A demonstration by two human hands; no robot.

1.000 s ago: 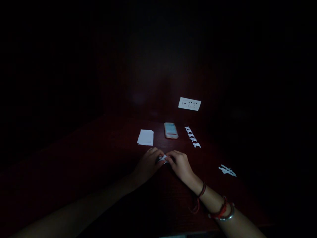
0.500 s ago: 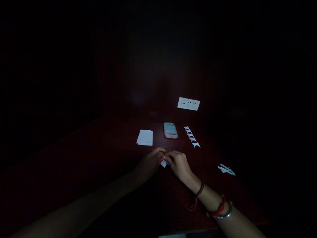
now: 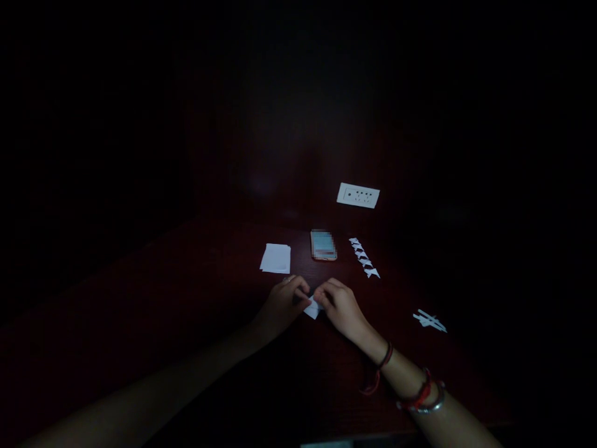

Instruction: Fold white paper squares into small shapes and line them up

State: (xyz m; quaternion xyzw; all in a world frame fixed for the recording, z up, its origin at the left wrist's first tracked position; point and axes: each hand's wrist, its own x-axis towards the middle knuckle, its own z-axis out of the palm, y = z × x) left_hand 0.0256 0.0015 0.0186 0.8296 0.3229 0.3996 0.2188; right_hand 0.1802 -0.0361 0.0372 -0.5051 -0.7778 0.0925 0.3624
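The scene is very dark. My left hand (image 3: 283,303) and my right hand (image 3: 342,307) meet over a dark red wooden table (image 3: 186,323), both pinching a small white folded paper piece (image 3: 313,308) between their fingertips. Only a corner of the paper shows below the fingers. My right wrist wears red threads and a metal bangle (image 3: 422,398).
Beyond the hands lie a small stack of white paper squares (image 3: 275,259), a phone (image 3: 323,244) with a lit screen and a row of several folded white paper shapes (image 3: 364,257). Thin white paper strips (image 3: 430,321) lie at right. A white socket plate (image 3: 357,195) sits behind.
Both hands stayed together on the paper piece, shifting their fingers slightly; more of the paper now shows below the fingertips. The view has drifted slightly.
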